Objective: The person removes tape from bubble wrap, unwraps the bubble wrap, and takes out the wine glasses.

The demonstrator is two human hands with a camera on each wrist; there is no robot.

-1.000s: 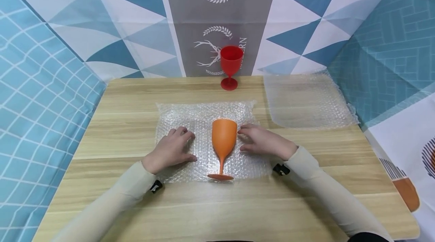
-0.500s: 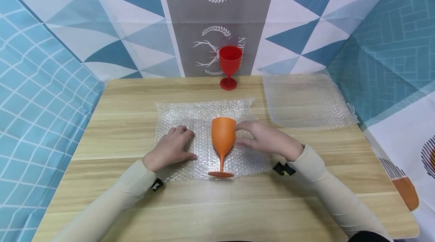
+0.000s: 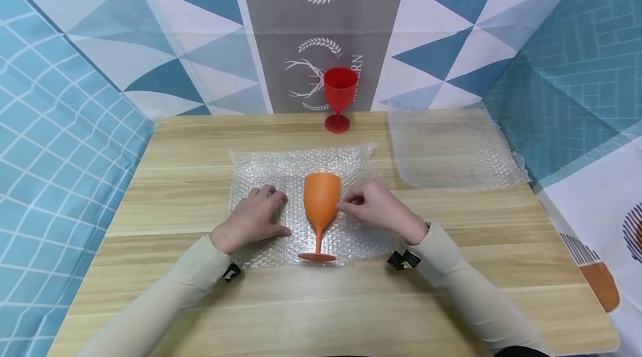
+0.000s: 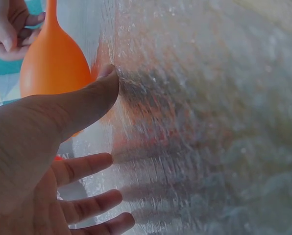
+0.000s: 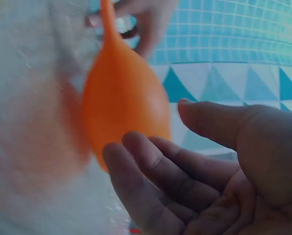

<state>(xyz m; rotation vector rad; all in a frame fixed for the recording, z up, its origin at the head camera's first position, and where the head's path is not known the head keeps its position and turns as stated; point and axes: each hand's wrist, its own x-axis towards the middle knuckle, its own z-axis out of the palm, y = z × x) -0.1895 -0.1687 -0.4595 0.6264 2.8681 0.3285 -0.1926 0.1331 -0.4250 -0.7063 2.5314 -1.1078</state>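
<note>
An orange goblet (image 3: pixel 321 198) lies on its side on a sheet of bubble wrap (image 3: pixel 261 170), its foot toward me and its bowl pointing away. To its left, my left hand (image 3: pixel 251 220) rests fingertips on the bubble wrap with the fingers spread, apart from the goblet. On the other side, my right hand (image 3: pixel 378 209) is close against the bowl. In the right wrist view, loosely bent fingers (image 5: pixel 141 156) lie at the bowl's side, and the thumb stands apart from it. The goblet is not gripped.
A red goblet (image 3: pixel 340 89) stands upright at the back edge of the wooden table (image 3: pixel 321 312). Another bubble wrap sheet (image 3: pixel 451 151) lies at the back right. Patterned cloth (image 3: pixel 200 39) hangs behind the table and at its sides.
My right hand has moved left against the goblet, its fingers bending more. The orange goblet has shifted slightly left on the bubble wrap. My left hand stays in place.
</note>
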